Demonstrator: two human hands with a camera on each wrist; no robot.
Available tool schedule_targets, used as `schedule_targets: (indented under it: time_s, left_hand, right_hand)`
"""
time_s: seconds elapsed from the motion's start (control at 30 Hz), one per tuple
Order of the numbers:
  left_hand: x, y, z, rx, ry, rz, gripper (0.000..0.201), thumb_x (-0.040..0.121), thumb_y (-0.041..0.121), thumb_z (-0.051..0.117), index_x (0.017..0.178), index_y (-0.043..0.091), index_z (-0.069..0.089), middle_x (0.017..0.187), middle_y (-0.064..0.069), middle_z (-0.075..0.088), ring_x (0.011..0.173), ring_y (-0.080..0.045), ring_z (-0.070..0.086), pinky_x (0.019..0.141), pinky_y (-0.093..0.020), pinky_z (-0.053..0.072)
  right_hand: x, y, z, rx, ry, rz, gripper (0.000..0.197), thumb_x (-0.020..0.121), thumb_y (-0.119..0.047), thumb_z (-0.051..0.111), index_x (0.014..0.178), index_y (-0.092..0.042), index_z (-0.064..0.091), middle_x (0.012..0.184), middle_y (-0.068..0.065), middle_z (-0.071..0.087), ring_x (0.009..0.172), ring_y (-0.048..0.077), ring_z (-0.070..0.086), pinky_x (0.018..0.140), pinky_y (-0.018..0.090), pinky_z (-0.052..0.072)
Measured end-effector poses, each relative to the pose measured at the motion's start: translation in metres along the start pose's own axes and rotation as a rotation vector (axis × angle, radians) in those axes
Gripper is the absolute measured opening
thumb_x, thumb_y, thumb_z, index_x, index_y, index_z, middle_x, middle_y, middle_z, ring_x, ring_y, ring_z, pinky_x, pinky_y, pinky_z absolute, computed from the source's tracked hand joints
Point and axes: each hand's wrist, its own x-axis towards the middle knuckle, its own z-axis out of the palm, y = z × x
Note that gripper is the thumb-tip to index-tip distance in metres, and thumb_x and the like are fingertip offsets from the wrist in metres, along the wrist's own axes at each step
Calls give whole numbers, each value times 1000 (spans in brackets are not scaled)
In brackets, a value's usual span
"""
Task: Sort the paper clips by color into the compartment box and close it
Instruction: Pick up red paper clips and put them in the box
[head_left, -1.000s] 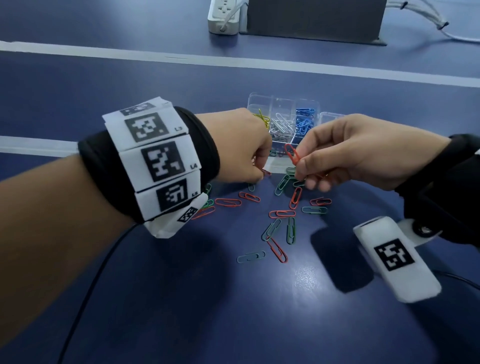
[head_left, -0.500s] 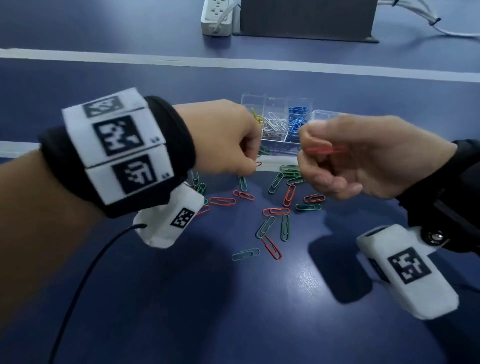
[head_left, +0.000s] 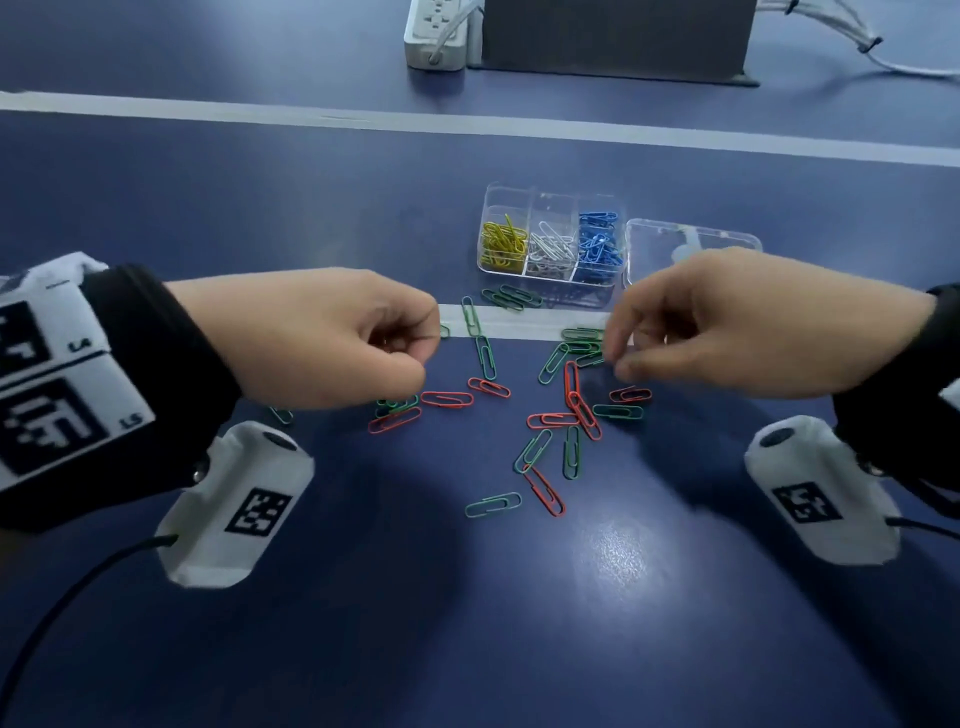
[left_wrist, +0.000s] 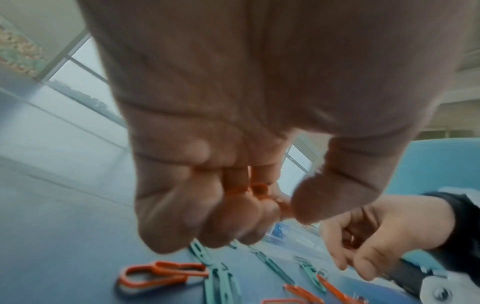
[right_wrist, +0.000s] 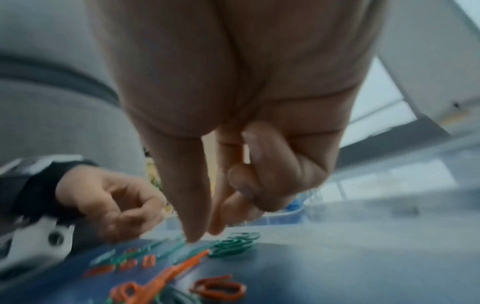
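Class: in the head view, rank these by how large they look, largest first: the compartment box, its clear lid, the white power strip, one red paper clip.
1. compartment box
2. clear lid, partly hidden by the right hand, so 1 and 2 are unsure
3. white power strip, farther away and cut off
4. red paper clip

Loose clips (head_left: 571, 415) lie before the compartment box (head_left: 550, 244), lid (head_left: 691, 239) at its right.

A dark blue surface (head_left: 260, 649) is carrying everything. A pale tape strip (head_left: 363, 122) is crossing it from side to side, and a shorter pale strip (head_left: 524, 323) is lying nearer. At the far edge a white power strip (head_left: 435, 32) is sitting just beside a dark box (head_left: 613, 36), and pale cables (head_left: 852, 36) are trailing off to the right.
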Motion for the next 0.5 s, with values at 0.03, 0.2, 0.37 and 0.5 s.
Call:
schedule_targets:
  time_s: [0.03, 0.2, 0.37, 0.5]
  left_hand:
    - [-2, 0, 1, 56, 21, -8, 12, 68, 33, 52, 70, 21, 50, 53, 7, 46, 45, -8, 36, 45, -15, 35]
    - [-9, 2, 8, 392, 95, -34, 17, 70, 43, 63, 70, 28, 55, 53, 3, 51, 56, -3, 49, 49, -15, 38]
    - [-11, 3, 13, 491, 106, -69, 16, 74, 43, 63, 76, 28, 61, 59, 3, 50, 58, -6, 47, 53, -20, 39]
    - [-13, 2, 14, 452, 106, -76, 15, 75, 42, 61, 72, 27, 62, 63, 3, 56, 60, -7, 50, 55, -22, 43]
  right_hand:
    - [-2, -3, 1, -131, 7, -10, 6, 72, -34, 66, 76, -31, 68, 56, -13, 59, 53, -1, 52, 56, 13, 40]
    - [-8, -11, 10, -359, -12, -41, 5, 75, -32, 68, 77, -27, 70, 66, -13, 66, 55, -5, 50, 63, 13, 42]
    - [-9, -14, 8, -314, 2, -16, 7, 72, -26, 63, 67, -27, 60, 56, -13, 59, 64, -8, 52, 58, 15, 42]
    - [-10, -17, 10, -157, 33, -16, 24, 76, -16, 55, 90, -35, 54, 59, -11, 60, 64, -4, 52, 64, 12, 41]
